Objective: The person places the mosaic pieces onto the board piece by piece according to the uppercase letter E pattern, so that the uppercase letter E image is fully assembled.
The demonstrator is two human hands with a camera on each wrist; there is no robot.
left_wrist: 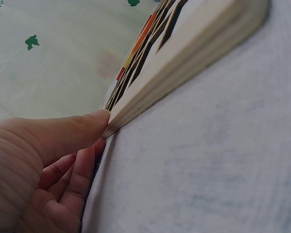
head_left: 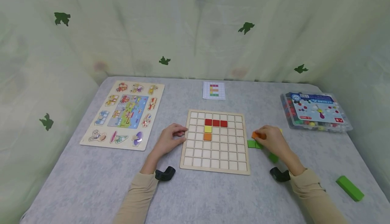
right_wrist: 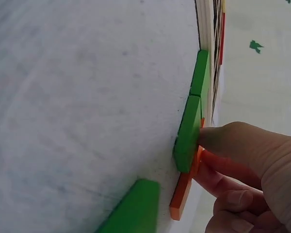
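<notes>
A wooden grid board (head_left: 215,171) lies flat, with three red tiles (head_left: 216,123) in a row, a yellow tile (head_left: 208,129) and an orange tile (head_left: 207,137) in its cells. My left hand (head_left: 168,139) touches the board's left edge with thumb and fingertips; in the left wrist view the thumb (left_wrist: 72,133) rests against its side. Right of the board, my right hand (head_left: 272,140) pinches an orange tile (head_left: 254,135) between thumb and fingers. Green tiles (right_wrist: 189,133) lie beside that hand, and another orange tile (right_wrist: 180,196) shows below its fingers.
A pattern card (head_left: 214,91) lies behind the board. A picture puzzle board (head_left: 122,139) is at the left; a clear plastic box (head_left: 318,112) of coloured parts stands at the back right. A green block (head_left: 350,188) lies near the right edge, and a green piece (head_left: 273,158) under my right wrist.
</notes>
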